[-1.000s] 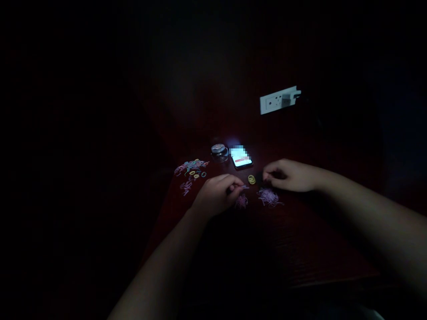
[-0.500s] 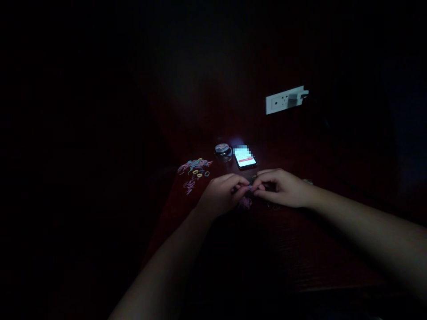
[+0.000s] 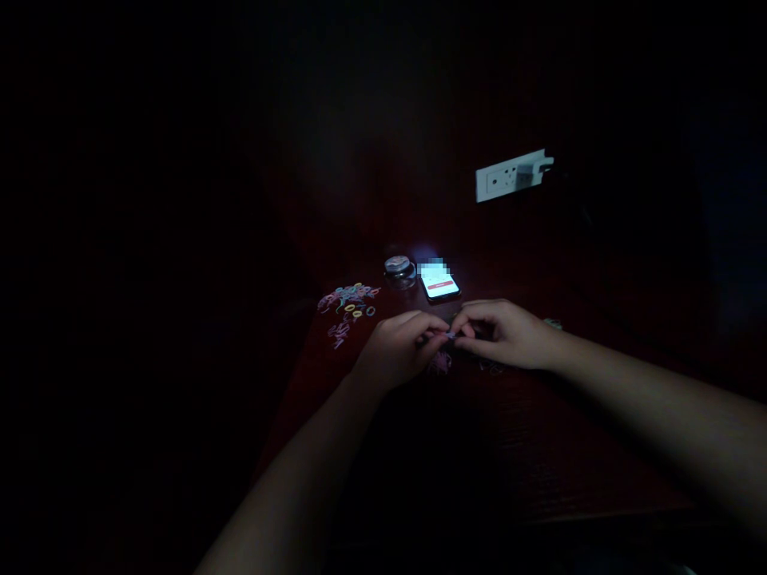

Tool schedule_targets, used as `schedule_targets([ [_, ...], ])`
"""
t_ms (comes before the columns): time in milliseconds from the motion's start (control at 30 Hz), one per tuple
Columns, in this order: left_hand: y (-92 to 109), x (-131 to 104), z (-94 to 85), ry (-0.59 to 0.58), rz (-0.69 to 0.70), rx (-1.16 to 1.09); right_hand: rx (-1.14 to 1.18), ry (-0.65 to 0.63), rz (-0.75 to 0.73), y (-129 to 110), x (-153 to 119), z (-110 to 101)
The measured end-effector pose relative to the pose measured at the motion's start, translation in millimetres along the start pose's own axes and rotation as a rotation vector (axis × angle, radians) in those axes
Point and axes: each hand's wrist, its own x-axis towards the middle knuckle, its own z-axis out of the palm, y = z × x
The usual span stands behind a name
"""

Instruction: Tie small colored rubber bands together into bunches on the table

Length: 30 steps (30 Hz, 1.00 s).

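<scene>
My left hand and my right hand meet fingertip to fingertip above a dark red table. Both are closed in a pinch around a small pale purple piece, too small to make out clearly. Just below the fingertips lies a small heap of purple bands. A few thin loops rest under my right hand. To the left of my left hand is a pile of colourful small bands, with a smaller purple cluster below it.
Beyond my hands a lit phone lies on the table, beside a round clear jar with a pale lid. A white socket panel with a plug in it is on the dark wall. More pale bands lie behind my right wrist.
The fingertips of my right hand have shifted slightly left and up, and more of the pale purple piece shows between the hands. The view has tilted a little.
</scene>
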Motion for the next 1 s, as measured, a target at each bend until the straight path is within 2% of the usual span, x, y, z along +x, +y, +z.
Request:
schedule_targets([
  [300,0.2,-1.6,3.8,0.049,-0.004,-0.053,0.049,0.027,-0.009,1.1,-0.5,4.4],
  [500,-0.4,-2.0,4.5,0.048,-0.018,-0.073,-0.009,0.043,-0.063,2.6,0.1,1.6],
  [1000,-0.7,-1.8,2.5,0.039,-0.005,-0.067,-0.015,0.066,-0.089,4.5,-0.7,0.2],
])
